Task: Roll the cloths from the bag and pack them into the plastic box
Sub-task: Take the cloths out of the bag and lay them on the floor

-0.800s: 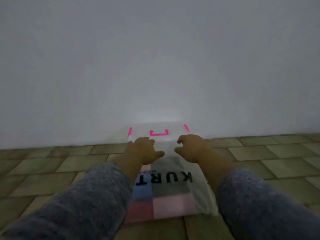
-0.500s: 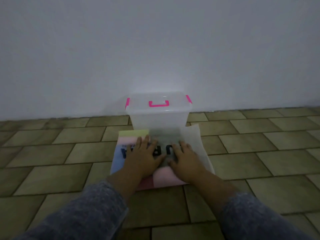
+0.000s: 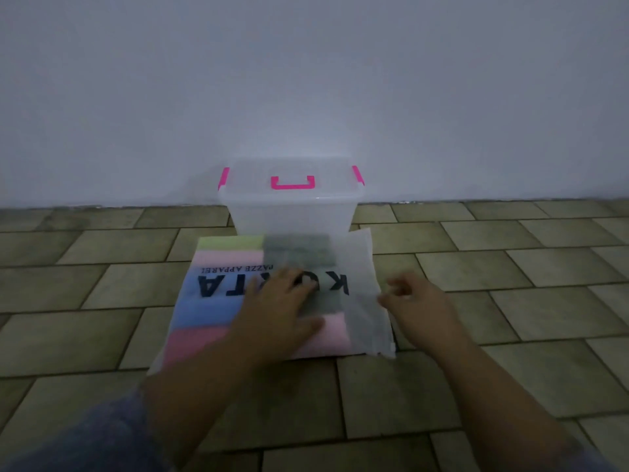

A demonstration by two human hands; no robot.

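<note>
A translucent white bag [image 3: 218, 284] with black lettering lies flat on the tiled floor, and several folded cloths in green, pink, blue, red and grey show through it. My left hand [image 3: 275, 311] rests palm-down on the bag's middle with fingers spread. My right hand [image 3: 415, 301] sits at the bag's right edge, its fingers curled at the plastic; whether it pinches the edge is unclear. Behind the bag stands the clear plastic box [image 3: 292, 212], lid closed, with pink latches and a pink handle.
The box stands against a plain white wall [image 3: 306, 80]. The tiled floor [image 3: 510, 284] stretches to both sides of the bag. Grey sleeves cover my forearms at the bottom of the view.
The view has tilted down and the box has come fully into sight. Both hands lay side by side on the bag; my right hand has slid out to the bag's right edge.
</note>
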